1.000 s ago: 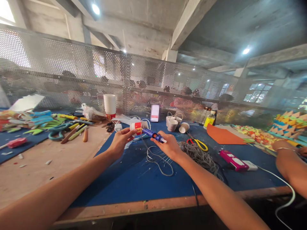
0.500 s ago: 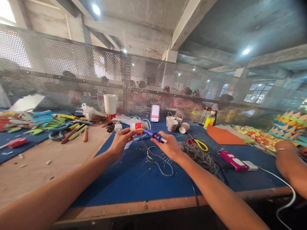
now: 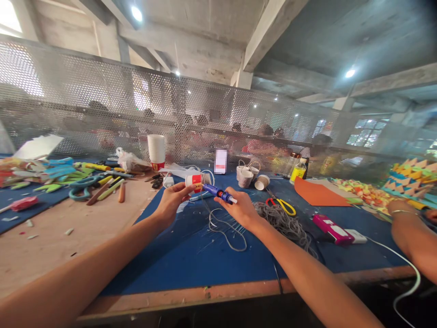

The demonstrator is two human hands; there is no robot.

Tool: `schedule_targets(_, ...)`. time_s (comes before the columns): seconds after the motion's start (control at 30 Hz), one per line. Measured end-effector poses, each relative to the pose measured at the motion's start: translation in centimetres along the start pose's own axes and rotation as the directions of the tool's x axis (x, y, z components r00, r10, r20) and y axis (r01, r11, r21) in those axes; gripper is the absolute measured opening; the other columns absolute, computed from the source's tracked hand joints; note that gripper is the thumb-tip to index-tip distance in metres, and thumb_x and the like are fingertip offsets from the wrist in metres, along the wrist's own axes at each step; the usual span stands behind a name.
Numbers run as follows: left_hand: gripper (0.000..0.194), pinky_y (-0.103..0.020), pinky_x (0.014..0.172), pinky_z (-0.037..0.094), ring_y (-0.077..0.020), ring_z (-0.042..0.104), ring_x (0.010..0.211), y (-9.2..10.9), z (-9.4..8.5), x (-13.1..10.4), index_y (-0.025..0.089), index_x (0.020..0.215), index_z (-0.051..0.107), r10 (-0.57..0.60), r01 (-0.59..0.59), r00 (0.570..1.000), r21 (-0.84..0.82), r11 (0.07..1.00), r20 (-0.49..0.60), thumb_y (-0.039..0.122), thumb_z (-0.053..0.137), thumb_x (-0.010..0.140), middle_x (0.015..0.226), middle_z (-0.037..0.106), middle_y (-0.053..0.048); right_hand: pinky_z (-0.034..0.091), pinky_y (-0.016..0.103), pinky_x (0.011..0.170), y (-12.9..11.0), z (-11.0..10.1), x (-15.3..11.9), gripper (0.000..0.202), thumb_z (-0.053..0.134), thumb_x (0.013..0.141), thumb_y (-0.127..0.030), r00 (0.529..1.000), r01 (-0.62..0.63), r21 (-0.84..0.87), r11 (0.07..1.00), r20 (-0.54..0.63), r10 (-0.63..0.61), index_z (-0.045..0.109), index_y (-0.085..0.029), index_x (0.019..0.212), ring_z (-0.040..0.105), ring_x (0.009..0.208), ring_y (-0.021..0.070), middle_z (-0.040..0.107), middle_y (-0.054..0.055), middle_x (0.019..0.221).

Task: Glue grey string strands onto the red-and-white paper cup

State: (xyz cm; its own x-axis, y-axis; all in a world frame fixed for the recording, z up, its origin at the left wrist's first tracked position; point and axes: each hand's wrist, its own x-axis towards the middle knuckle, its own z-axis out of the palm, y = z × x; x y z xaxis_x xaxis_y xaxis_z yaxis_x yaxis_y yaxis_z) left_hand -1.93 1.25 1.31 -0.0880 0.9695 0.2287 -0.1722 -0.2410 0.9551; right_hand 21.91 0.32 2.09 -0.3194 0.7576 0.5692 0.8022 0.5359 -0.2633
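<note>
My left hand (image 3: 170, 200) is closed on a red and white paper cup (image 3: 194, 182) lying on its side in the air, with grey cord wound round part of it. My right hand (image 3: 241, 207) grips a blue glue gun (image 3: 220, 193), its tip beside the wound part of the cup. A strand of grey cord (image 3: 239, 249) hangs from the cup and loops on the blue mat (image 3: 205, 269). More cord lies in a tangled heap (image 3: 290, 228) beyond my right forearm.
Yellow-handled scissors (image 3: 287, 207), small wrapped cups (image 3: 245, 176), a phone (image 3: 220, 161) and a bottle (image 3: 298, 171) stand or lie behind. Stacked cups (image 3: 156, 150) and tools (image 3: 109, 189) are left. Right are orange paper (image 3: 317, 193), a magenta device (image 3: 332, 229) and another person's arm (image 3: 409, 228).
The other person's arm at the right has shifted slightly left. My hands, the cup and the glue gun look almost unchanged.
</note>
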Motion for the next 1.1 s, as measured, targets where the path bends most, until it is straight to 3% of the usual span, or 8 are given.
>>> schedule_targets(1.1, 0.046, -0.035, 0.081, 0.049, -0.0284, 0.070, 0.099, 0.04, -0.13, 0.15, 0.021, 0.092, 0.084, 0.012, -0.012, 1.000, 0.003, 1.000, -0.023, 0.053, 0.094, 0.061, 0.102, 0.082, -0.011, 0.030, 0.026, 0.058, 0.26, 0.20, -0.09, 0.030, 0.067, 0.099, -0.051, 1.000, 0.009, -0.026, 1.000, 0.018, -0.009, 0.058, -0.024, 0.088, 0.069, 0.067, 0.0192, 0.074, 0.001, 0.073)
